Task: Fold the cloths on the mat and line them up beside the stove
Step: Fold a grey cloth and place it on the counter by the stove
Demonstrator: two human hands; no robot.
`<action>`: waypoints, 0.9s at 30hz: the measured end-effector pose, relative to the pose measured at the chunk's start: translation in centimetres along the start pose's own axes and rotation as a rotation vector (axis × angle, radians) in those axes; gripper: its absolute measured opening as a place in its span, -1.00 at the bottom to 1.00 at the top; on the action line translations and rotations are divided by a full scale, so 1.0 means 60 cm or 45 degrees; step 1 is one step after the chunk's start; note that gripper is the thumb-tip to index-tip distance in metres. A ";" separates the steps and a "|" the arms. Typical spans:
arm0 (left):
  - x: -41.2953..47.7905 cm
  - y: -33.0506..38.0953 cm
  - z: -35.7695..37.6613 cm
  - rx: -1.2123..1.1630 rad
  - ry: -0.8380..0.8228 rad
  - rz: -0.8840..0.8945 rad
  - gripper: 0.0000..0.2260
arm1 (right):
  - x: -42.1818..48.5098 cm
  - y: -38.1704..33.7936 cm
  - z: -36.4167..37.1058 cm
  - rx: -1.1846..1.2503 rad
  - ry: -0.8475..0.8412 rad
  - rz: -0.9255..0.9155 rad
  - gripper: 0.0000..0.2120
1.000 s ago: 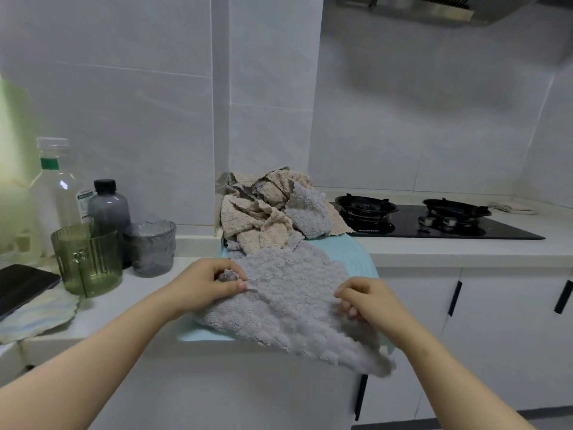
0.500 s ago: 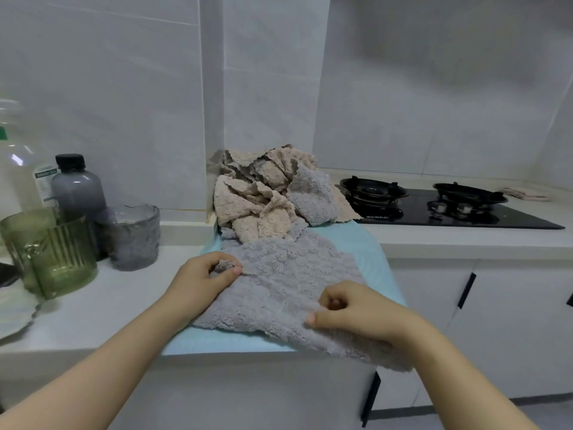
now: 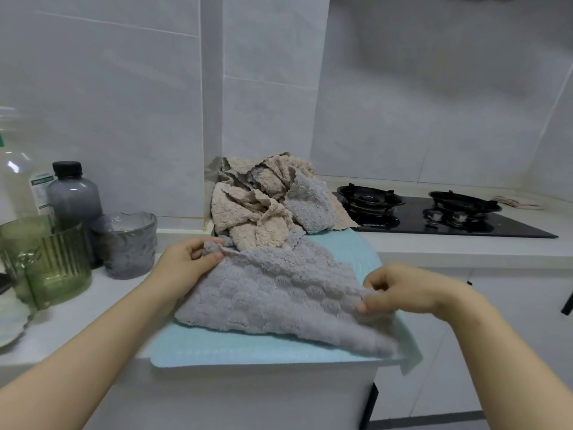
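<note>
A grey fluffy cloth (image 3: pixel 273 293) lies spread over the light blue mat (image 3: pixel 248 349) on the counter. My left hand (image 3: pixel 186 262) pinches its far left corner. My right hand (image 3: pixel 403 290) pinches its right edge and lifts it slightly off the mat. Behind the cloth, against the wall corner, sits a crumpled pile of beige and grey cloths (image 3: pixel 266 203). The black two-burner stove (image 3: pixel 434 212) lies to the right of the pile.
On the counter to the left stand a green ribbed cup (image 3: pixel 46 259), a grey glass cup (image 3: pixel 127 243), a dark bottle (image 3: pixel 73 197) and a clear bottle (image 3: pixel 15 169). A small cloth (image 3: pixel 521 201) lies right of the stove. The mat overhangs the counter edge.
My right hand has shifted right along the grey cloth's edge and raised it. My left hand has moved slightly away from me with its corner. The camera has drawn closer.
</note>
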State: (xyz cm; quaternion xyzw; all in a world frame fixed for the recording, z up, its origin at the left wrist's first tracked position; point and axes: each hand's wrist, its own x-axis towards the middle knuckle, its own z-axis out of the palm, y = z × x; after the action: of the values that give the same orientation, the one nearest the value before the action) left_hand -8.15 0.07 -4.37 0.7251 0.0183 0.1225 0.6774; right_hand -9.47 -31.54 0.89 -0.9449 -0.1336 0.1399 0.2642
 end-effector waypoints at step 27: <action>0.123 -0.052 0.035 1.428 -0.166 0.122 -0.81 | 0.184 0.051 0.080 0.190 0.868 0.187 -0.84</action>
State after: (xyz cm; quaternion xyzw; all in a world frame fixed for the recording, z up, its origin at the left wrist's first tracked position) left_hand -0.16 -0.29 -6.41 0.9800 0.0059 0.0796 0.1821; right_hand -0.34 -28.27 -6.82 -0.9224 0.0412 -0.1554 0.3512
